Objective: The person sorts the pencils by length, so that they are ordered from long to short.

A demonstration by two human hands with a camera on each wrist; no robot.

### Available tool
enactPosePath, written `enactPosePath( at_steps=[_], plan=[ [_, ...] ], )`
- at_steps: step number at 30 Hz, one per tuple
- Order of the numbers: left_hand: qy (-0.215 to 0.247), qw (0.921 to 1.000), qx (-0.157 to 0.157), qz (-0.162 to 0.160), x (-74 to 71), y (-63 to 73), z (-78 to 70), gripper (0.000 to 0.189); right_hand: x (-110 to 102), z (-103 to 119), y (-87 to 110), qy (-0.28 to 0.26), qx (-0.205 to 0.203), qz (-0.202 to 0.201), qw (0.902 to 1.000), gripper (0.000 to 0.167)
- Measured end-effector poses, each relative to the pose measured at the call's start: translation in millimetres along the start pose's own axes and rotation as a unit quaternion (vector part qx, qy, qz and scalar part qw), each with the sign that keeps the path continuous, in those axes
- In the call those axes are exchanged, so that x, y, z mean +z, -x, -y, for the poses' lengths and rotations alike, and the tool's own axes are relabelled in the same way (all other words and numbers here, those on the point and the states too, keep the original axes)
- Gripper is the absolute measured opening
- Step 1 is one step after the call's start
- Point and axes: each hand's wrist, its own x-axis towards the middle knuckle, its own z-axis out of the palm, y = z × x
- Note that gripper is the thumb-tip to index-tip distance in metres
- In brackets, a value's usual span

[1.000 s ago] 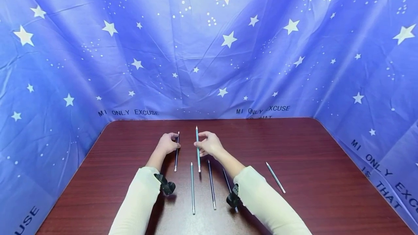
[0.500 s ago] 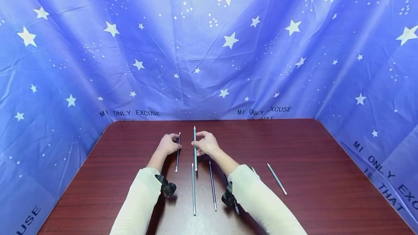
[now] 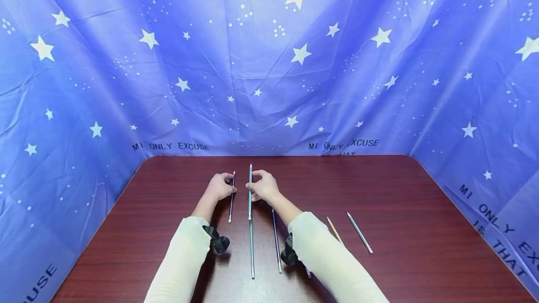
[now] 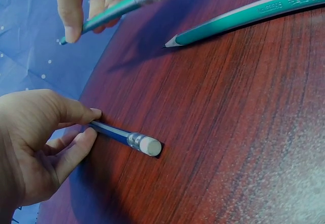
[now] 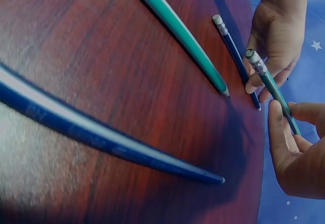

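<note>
My left hand pinches a dark blue pencil between thumb and fingers, its white eraser end toward me and close over the table. To its right, my right hand pinches a green pencil, tip pointing away from me. The right wrist view shows this green pencil raised off the wood, eraser up. Directly below it in the head view lies another green pencil on the table. Beside that rests a second dark blue pencil.
Partly under the right sleeve lie a pencil with a tan tip and another whose eraser end shows. A grey-green pencil rests farther right. The brown table backs onto a blue star-patterned curtain.
The right hand has moved left with its green pencil, now in line above the lying green one. The left hand stays nearly in place. The tan-tipped pencil has come into sight beside the sleeve.
</note>
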Motion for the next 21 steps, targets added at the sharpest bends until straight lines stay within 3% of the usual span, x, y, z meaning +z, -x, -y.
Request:
enactPosePath(
  at_steps=[21],
  plan=[
    [-0.003, 1.0, 0.002, -0.006, 0.3, -0.5, 0.1, 0.05, 24.7, -14.6, -10.0, 0.03, 0.0, -0.024, 0.9993, 0.048]
  ],
)
